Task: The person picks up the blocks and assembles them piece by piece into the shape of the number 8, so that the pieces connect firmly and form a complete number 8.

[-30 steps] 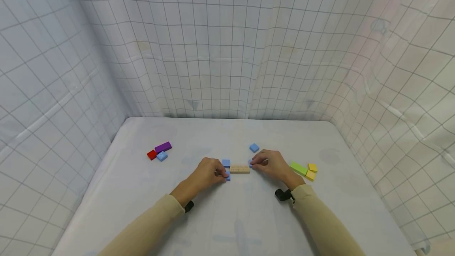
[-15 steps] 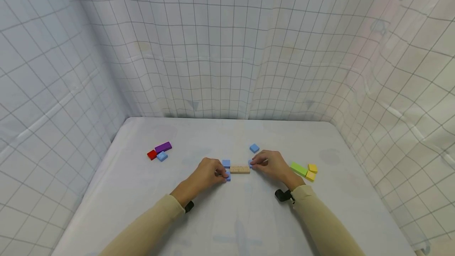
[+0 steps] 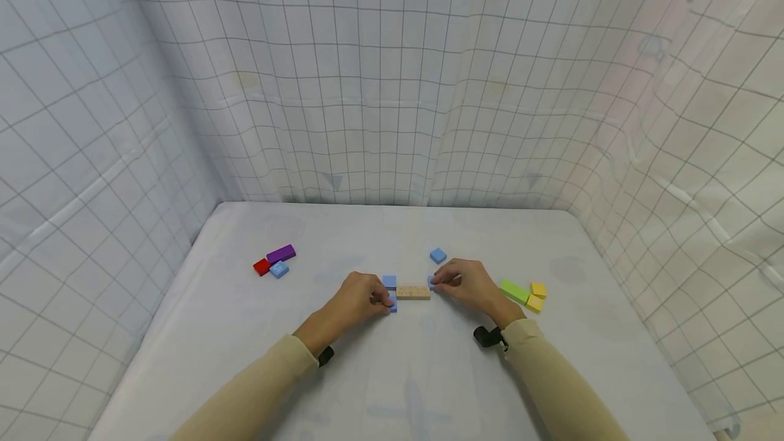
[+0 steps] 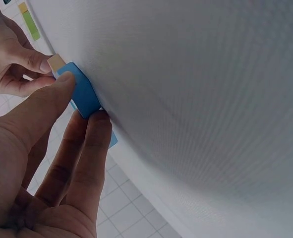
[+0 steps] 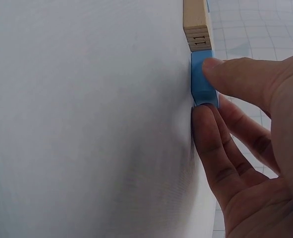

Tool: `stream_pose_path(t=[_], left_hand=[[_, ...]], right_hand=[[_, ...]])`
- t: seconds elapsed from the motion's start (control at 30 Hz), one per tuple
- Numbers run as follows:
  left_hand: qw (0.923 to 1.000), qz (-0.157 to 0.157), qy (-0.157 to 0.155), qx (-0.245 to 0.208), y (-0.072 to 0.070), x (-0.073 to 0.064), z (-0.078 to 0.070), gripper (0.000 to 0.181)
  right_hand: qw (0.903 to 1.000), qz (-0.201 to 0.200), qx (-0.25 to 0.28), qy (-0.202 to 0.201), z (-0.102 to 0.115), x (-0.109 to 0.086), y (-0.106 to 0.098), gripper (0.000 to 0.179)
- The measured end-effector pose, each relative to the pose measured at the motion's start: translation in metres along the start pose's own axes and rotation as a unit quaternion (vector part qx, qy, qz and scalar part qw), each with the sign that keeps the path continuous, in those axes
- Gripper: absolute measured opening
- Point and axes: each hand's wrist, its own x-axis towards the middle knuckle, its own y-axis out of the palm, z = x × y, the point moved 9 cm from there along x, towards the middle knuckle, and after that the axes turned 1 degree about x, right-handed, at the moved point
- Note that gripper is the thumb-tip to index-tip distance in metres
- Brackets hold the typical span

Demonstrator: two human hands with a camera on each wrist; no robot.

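Observation:
A wooden block [image 3: 413, 293] with small markings lies flat mid-table. At its near left corner, my left hand [image 3: 361, 299] pinches a small blue block [image 4: 86, 94] between thumb and fingers. My right hand [image 3: 468, 283] pinches another blue block [image 5: 202, 79] against the wooden block's right end, where the wood carries a printed number. Behind the left-hand block, a third blue block [image 3: 389, 282] sits by the wooden block's far left corner. A loose blue block [image 3: 437, 255] rests farther back, beyond my right hand.
On the left lie a purple block [image 3: 281, 254], a red block [image 3: 262, 267] and a light blue block [image 3: 279, 269]. To the right are a lime green block [image 3: 515, 291] and two yellow blocks [image 3: 538, 290]. Gridded white curtains [image 3: 392, 87] surround the white table [image 3: 404, 373].

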Motion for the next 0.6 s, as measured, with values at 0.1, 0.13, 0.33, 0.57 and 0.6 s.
stream_pose_path(t=[0.1, 0.13, 0.33, 0.57, 0.6], left_hand=[[1.0000, -0.003, 0.003, 0.002, 0.0001, 0.0000, 0.0004, 0.017], [1.0000, -0.004, 0.004, 0.003, 0.0003, 0.0003, 0.0008, 0.017], [0.9999, -0.006, 0.008, 0.005, 0.0004, 0.0014, 0.0015, 0.017], [1.0000, -0.005, 0.006, -0.002, 0.0011, 0.0007, 0.0028, 0.017], [1.0000, -0.006, 0.006, -0.002, 0.0012, 0.0005, 0.0032, 0.017]], right_hand=[[1.0000, -0.001, -0.003, 0.001, 0.0003, -0.0003, 0.0000, 0.015], [1.0000, -0.001, -0.004, 0.001, 0.0005, -0.0003, 0.0000, 0.016], [1.0000, -0.003, -0.007, 0.002, -0.0008, 0.0008, -0.0001, 0.017], [0.9999, -0.008, -0.011, -0.011, 0.0000, 0.0007, -0.0029, 0.017], [0.9998, -0.010, -0.012, -0.014, 0.0004, 0.0008, -0.0036, 0.017]])
